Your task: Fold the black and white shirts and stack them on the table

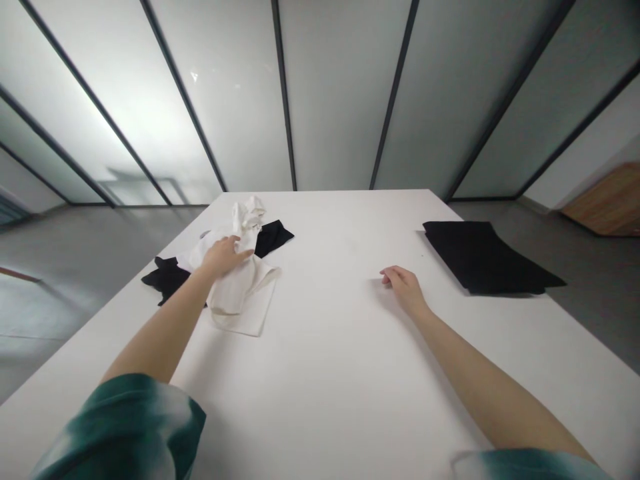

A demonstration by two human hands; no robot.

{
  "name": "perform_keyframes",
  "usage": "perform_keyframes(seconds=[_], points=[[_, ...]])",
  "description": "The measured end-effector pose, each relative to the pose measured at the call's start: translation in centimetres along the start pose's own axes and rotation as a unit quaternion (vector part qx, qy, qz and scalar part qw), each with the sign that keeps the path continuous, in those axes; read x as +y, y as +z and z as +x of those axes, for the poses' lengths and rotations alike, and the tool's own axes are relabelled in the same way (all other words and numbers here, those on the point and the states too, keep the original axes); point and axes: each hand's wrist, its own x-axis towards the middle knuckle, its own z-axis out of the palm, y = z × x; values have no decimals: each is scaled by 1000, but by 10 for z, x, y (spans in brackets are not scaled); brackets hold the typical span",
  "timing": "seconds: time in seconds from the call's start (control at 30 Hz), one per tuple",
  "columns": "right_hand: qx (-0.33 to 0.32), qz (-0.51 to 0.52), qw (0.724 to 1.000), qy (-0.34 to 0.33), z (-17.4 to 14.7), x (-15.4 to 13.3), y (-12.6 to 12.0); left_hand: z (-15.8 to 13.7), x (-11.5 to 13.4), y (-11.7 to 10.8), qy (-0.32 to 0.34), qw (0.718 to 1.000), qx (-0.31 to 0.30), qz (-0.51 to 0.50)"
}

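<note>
The white table (325, 380) carries black fabric (483, 260) overhanging its right edge and, at left, crumpled white cloth (235, 293) among smaller black pieces (274, 237). Dragging the cloth could tug those pieces along, as they seem overlapped. The left grip (223, 257) lies on the cloth, thumb apart, whether pinching cannot be told; the right grip (404, 288), loosely half-curled, holds nothing visible.

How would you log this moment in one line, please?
left hand: on white cloth | right hand: over table, nothing visibly held | large black sheet: right side
</note>
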Motion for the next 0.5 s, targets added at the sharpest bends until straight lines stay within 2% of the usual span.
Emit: perform_keyframes(seconds=[0.03,0.1,0.17,0.23,0.33,0.4,0.47,0.5], points=[[-6,-6,1000,0,0,0,0,-22,6,10,26,999,29,27],[-19,-17,1000,-4,0,1,1,-63,18,27,78,994,42,60],[-31,-25,999,-10,-1,1,2,-94,27,39,100,992,2,79],[-37,-31,999,-16,-1,1,3,-110,29,46,114,988,-33,93],[-39,-41,998,-21,-2,1,3,-109,23,45,121,986,-45,103],[-37,-45,998,-22,-2,1,3,-99,14,34,113,990,-31,83],[-33,-44,998,-22,-2,2,3,-89,-2,12,87,995,29,42],[-33,-42,998,-21,-2,2,3,-85,-12,-3,64,994,86,20]])
